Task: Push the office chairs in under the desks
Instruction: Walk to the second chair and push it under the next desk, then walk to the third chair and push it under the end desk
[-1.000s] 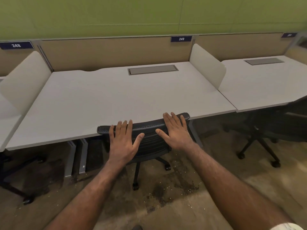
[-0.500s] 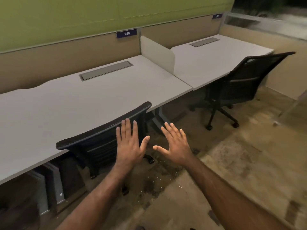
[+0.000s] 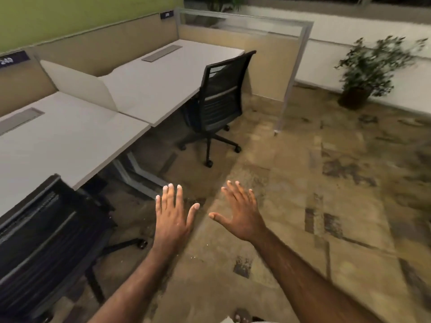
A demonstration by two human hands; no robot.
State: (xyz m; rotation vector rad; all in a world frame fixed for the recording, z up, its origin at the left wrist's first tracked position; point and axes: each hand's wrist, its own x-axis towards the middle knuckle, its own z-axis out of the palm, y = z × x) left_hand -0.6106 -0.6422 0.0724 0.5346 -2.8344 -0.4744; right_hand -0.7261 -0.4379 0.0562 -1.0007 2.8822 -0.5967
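Note:
A black mesh office chair at the lower left has its back against the edge of the near grey desk. A second black mesh chair stands pulled out from the far grey desk, its wheeled base on the carpet. My left hand and my right hand hover over the floor with fingers spread, holding nothing and touching neither chair. The second chair is well ahead of both hands.
A white divider separates the two desks. A tan partition with a glass top and metal post closes the row behind the far chair. A potted plant stands at the far right. Patterned carpet spreads to the right.
My hands have left the near chair's back and now hang in the air. The view has swung right, bringing the second chair, the end partition and the plant into sight.

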